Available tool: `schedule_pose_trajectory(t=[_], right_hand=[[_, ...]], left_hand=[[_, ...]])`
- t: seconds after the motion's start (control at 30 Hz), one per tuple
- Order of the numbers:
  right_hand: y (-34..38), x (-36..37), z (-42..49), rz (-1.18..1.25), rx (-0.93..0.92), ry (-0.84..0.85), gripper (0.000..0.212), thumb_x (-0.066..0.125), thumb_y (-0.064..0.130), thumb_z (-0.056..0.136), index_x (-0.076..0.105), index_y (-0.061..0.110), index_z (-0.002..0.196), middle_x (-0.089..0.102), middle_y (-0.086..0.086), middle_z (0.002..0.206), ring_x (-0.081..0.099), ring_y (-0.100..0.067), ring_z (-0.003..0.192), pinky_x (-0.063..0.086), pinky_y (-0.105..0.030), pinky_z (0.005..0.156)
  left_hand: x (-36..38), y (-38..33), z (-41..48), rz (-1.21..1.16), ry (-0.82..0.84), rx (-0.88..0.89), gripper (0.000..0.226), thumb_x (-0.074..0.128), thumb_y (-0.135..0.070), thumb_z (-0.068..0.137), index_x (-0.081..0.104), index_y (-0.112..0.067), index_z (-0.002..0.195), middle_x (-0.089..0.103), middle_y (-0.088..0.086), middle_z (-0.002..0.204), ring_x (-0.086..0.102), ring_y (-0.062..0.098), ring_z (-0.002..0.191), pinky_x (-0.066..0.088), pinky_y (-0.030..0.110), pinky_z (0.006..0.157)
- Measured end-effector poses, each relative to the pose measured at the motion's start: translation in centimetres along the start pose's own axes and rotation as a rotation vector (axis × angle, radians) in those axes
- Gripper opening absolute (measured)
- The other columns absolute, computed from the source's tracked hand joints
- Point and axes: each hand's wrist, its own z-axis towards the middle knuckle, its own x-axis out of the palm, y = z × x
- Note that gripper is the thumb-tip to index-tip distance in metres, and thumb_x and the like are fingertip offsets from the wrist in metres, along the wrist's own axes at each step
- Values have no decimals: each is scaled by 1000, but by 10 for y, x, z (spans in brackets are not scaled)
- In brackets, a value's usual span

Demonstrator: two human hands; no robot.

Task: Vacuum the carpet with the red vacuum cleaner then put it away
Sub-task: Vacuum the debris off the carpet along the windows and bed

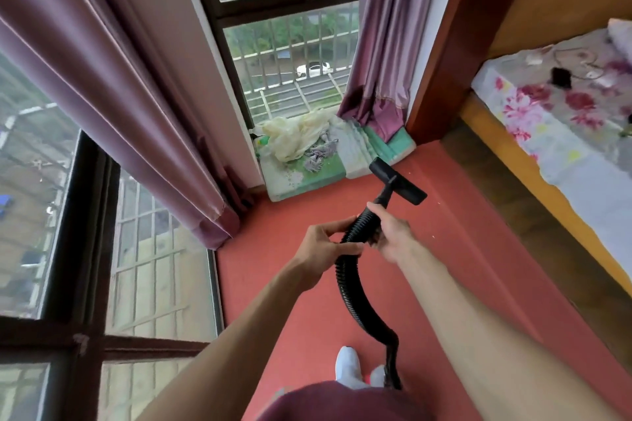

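A black ribbed vacuum hose (349, 287) curves up from near my feet to the middle of the view. Its black T-shaped nozzle (398, 180) is lifted above the red carpet (427, 284) and points toward the window corner. My left hand (325, 243) grips the hose from the left, just below the nozzle neck. My right hand (390, 232) holds the same stretch from the right, thumb on top. The vacuum's red body is out of view; the hose's lower end runs behind my clothing at the bottom edge.
Purple curtains (136, 113) hang along the windows on the left and by the far window (290, 44). A green mat (307, 174) with crumpled cloth lies in the corner. A wooden bed (513, 188) with a floral sheet borders the carpet on the right.
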Motion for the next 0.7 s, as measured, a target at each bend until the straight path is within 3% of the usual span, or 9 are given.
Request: schedule_pose_trajectory(t=[0.17, 0.3, 0.43, 0.5, 0.7], right_hand=[[-13, -15, 23, -5, 75, -11, 42, 75, 23, 87, 61, -5, 115, 64, -11, 82, 62, -22, 66, 49, -26, 50], [-28, -21, 35, -23, 105, -53, 46, 75, 23, 86, 59, -4, 120, 64, -11, 84, 64, -23, 69, 52, -29, 54], [-39, -6, 46, -45, 157, -57, 26, 73, 23, 87, 63, 4, 101, 64, -9, 82, 63, -24, 73, 52, -34, 65], [-45, 6, 52, -70, 179, -81, 19, 72, 23, 88, 61, 9, 91, 64, -9, 83, 62, -23, 74, 50, -34, 65], [-71, 43, 63, -198, 231, -141, 26, 73, 28, 87, 62, 8, 100, 62, -12, 88, 60, -25, 75, 45, -30, 55]], left_hand=[[13, 26, 12, 45, -44, -22, 61, 82, -4, 70, 69, -23, 127, 73, -1, 114, 71, 22, 80, 59, 47, 91], [17, 44, 19, 36, -54, -67, 60, 84, -10, 66, 71, -26, 122, 73, -1, 114, 73, 31, 84, 57, 54, 92], [-3, 45, 28, 48, -37, -104, 57, 84, -11, 65, 73, -27, 119, 74, 0, 111, 74, 31, 88, 57, 53, 92], [-17, 46, 32, 65, -26, -114, 54, 83, -12, 64, 75, -28, 115, 75, -2, 109, 73, 33, 95, 58, 51, 92], [-64, 61, 40, 90, 13, -174, 42, 82, -16, 60, 77, -41, 95, 76, -10, 101, 74, 29, 92, 59, 51, 89]])
